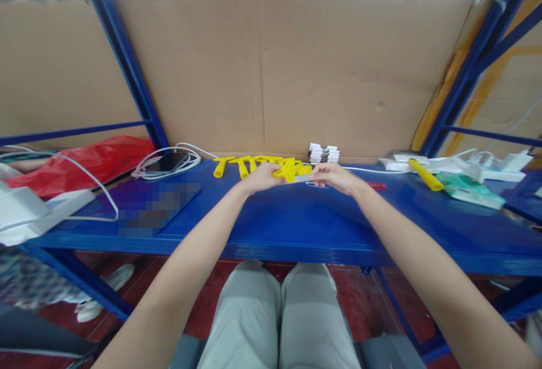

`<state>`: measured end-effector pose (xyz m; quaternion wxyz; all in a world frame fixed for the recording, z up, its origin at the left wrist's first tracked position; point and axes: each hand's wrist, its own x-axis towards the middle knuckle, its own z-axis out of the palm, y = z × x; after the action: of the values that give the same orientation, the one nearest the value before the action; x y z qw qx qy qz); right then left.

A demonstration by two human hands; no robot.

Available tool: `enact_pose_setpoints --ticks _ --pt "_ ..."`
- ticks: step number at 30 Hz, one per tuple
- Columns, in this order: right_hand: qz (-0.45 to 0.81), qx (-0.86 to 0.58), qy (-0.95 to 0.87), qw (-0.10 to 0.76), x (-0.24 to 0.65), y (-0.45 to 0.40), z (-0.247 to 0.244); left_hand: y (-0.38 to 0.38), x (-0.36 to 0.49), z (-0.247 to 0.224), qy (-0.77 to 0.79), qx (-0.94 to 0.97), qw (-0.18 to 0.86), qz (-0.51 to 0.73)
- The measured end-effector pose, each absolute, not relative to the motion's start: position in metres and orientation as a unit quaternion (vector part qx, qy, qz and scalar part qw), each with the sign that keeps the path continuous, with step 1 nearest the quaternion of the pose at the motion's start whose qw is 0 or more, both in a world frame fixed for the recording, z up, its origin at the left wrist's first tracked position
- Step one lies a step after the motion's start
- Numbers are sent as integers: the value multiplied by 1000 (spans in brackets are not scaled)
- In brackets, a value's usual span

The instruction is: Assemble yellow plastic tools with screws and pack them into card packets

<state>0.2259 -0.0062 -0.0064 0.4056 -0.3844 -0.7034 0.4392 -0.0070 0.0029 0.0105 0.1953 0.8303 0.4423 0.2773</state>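
Observation:
Near the back of the blue table, my left hand (262, 178) is closed around a yellow T-shaped plastic handle (288, 171), its wide end turned to the right. From that end a pale flat strip (302, 178) reaches across to my right hand (333, 177), whose fingers pinch its far end. Whether the strip sits inside the handle or only touches it, I cannot tell. Behind my left hand lies a row of several similar yellow handles (243, 169), partly hidden by the hand. A red-handled tool (376, 186) lies under my right hand, its thin metal shaft showing at the left.
A stack of white-and-dark parts (324, 153) stands against the cardboard panel (322, 75). At the left are a phone (167, 163), white cables, a red bag (93, 163) and a power strip. Another yellow handle (425, 175) leans by a green packet (468, 189) at the right.

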Motion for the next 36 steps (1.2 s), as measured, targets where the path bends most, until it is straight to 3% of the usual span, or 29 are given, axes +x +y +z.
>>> enact_pose_setpoints --ticks 22,36 --pt "409 -369 -703 450 213 -4 -15 11 -7 4 418 848 201 256" --pt "487 -327 -657 474 189 -8 -23 6 -4 4 361 878 221 222"
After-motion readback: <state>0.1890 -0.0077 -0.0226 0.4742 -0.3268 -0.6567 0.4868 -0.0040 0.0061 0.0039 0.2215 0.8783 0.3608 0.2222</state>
